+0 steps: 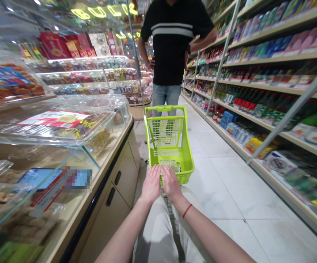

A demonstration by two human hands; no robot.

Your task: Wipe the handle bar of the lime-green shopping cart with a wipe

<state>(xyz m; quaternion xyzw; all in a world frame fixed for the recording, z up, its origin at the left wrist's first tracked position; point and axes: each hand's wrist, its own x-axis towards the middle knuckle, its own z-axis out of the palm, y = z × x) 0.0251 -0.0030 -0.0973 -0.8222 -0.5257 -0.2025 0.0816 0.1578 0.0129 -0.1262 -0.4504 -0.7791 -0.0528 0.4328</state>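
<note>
A lime-green shopping cart (186, 153) stands right in front of me, its handle (165, 108) at the far end. The upper basket has lattice walls, and I see nothing lying in it. My left hand (151, 182) is on the near rim, fingers bent over the edge. Close beside it, my right hand (171, 182) takes hold of the same rim, with a thin red string (187, 210) around the wrist. Both thumbs are close together at the middle. The fingertips are partly hidden behind the rim.
A person in a black shirt (172, 54) stands behind the cart, hands on hips. On my left runs a counter (120, 175) with clear food boxes (57, 124) and a phone (40, 178). Stocked shelves (257, 76) line the right. Pale floor tiles (218, 182) lie between.
</note>
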